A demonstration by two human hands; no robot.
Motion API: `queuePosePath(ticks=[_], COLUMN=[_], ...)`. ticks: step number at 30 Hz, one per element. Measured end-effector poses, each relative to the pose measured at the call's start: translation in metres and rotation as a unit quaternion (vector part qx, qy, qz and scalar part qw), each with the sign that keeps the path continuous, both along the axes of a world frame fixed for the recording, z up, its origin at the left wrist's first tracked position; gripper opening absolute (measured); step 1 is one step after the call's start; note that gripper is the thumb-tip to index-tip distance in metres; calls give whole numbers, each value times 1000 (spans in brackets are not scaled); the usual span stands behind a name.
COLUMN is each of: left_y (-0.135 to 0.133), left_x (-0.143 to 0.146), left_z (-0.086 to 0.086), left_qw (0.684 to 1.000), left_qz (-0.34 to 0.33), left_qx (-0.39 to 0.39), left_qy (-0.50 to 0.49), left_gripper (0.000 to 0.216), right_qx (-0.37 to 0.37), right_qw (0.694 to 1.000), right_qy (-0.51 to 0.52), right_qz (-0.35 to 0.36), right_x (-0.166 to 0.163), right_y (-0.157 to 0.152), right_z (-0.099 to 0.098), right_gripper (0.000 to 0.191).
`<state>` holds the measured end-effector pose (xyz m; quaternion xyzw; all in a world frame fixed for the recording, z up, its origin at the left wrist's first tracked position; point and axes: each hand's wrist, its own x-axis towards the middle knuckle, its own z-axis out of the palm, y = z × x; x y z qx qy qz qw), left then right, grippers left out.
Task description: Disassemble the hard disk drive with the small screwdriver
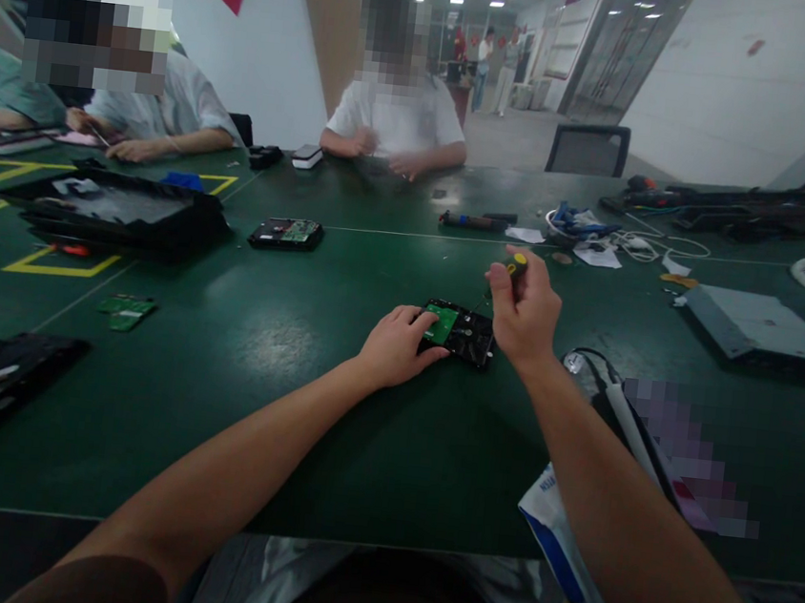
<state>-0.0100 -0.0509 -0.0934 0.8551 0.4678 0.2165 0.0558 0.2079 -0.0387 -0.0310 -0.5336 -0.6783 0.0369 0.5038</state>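
Note:
A black hard drive with a green circuit board (469,337) lies on the green table in front of me. My left hand (402,345) grips its left end, fingers over the board and thumb along the near edge. My right hand (527,310) is closed around a screwdriver (518,265) with a dark and yellow handle. Its thin shaft slants down to the left toward the drive's far edge; whether the tip touches a screw is too small to tell.
Another hard drive (286,233) and black trays (117,209) lie to the left, near a loose green circuit board (128,311). On the right are a grey metal box (766,325), cables (657,244) and a white-blue packet (552,519). Co-workers sit across the table.

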Motion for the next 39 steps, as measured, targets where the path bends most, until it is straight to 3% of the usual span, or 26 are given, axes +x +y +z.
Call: queuePosePath(ticks=[7,28,39], left_y=[3,-2,1], left_x=[-6,-8,-10], left_z=[-1,5,0], left_qw=[999,999,999], left_qz=[-28,-17,-18], left_qx=[14,24,22], left_qy=[10,42,18], left_gripper=[52,52,52], right_qx=[-49,-40,-60], right_qw=[996,996,985], right_qy=[-30,-41,-36], right_qz=[74,65,156], right_x=[-7,-11,-11], right_y=[1,-5,-8], right_z=[-8,-2,1], right_gripper=[58,51,57])
